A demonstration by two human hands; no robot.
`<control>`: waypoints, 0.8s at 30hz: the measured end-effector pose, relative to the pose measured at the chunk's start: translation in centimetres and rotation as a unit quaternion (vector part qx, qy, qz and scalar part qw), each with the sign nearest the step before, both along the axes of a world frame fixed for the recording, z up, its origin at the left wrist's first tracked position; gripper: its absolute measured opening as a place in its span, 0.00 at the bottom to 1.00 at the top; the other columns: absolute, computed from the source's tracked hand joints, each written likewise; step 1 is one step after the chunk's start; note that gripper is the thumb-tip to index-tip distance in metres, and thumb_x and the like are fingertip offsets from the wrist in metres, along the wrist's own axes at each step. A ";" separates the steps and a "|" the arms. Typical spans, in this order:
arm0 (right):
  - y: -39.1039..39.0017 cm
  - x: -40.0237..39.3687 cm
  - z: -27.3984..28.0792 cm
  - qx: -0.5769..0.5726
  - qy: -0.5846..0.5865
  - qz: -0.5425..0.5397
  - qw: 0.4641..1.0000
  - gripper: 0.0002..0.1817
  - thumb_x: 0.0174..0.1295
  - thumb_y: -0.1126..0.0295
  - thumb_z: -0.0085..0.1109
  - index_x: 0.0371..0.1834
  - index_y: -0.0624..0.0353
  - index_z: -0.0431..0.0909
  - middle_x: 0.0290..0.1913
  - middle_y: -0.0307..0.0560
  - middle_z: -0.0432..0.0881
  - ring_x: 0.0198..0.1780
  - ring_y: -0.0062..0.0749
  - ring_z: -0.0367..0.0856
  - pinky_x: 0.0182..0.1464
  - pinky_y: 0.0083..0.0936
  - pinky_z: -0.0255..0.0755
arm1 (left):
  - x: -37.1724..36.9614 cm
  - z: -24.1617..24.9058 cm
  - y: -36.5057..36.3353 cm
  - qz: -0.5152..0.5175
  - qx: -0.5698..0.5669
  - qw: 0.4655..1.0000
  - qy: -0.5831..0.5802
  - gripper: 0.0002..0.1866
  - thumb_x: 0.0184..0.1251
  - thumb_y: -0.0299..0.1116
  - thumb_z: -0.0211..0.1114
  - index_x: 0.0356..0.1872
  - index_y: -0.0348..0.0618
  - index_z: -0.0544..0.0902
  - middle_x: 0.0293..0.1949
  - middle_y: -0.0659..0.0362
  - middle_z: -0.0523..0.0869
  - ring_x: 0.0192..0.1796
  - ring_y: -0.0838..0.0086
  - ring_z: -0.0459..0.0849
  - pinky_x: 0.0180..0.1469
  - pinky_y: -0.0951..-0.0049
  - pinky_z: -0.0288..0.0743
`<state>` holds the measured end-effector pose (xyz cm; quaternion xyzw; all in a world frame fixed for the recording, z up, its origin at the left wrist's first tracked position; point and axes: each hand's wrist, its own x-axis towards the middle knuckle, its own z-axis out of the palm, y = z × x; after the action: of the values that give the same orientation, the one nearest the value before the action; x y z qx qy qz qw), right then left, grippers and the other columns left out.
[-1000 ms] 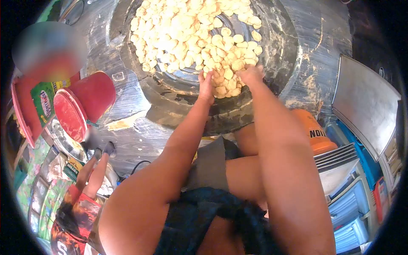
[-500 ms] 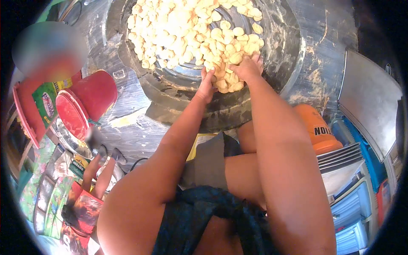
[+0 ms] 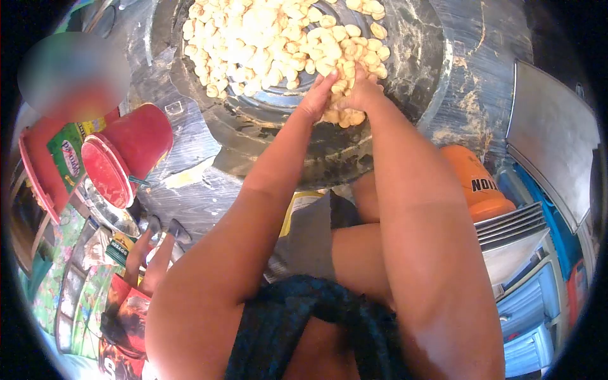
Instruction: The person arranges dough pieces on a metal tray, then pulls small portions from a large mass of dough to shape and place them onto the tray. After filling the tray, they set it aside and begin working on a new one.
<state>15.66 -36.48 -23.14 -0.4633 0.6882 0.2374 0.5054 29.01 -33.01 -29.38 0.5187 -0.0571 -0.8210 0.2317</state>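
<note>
A heap of pale yellow, rounded dough pieces (image 3: 253, 47) lies on a large dark, ridged round tray (image 3: 278, 149). At the heap's near edge, my left hand (image 3: 318, 99) cups pieces from the left, thumb stretched along them. My right hand (image 3: 365, 95) curls round pieces from the right, its far fingers partly hidden among them. The hands stand close together, with dough pieces between the palms and several just below them.
Red buckets (image 3: 139, 142) lie tipped at left, near another person's legs (image 3: 155, 253) and a blurred person. On the right are an orange bucket (image 3: 478, 183), stacked metal trays (image 3: 513, 228), a metal sheet (image 3: 551, 139) and blue drawers (image 3: 529, 297).
Both hands have come closer together and moved slightly farther away, gathering dough pieces between them. The camera view has shifted a little.
</note>
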 end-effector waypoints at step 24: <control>-6.1 -1.6 17.1 -0.154 -0.440 -0.287 0.837 0.57 0.40 0.68 0.72 0.73 0.58 0.41 0.63 0.62 0.65 0.60 0.45 0.68 0.48 0.34 0.74 | 0.2 16.9 -8.4 0.109 -0.290 0.949 -0.064 0.23 0.67 0.45 0.51 0.59 0.44 0.68 0.51 0.55 0.76 0.52 0.66 0.76 0.53 0.61 0.71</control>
<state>14.09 -42.56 -6.01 -0.3727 0.5227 -0.2567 0.7225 29.26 -41.39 -12.44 0.4842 -0.2503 -0.7037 0.4557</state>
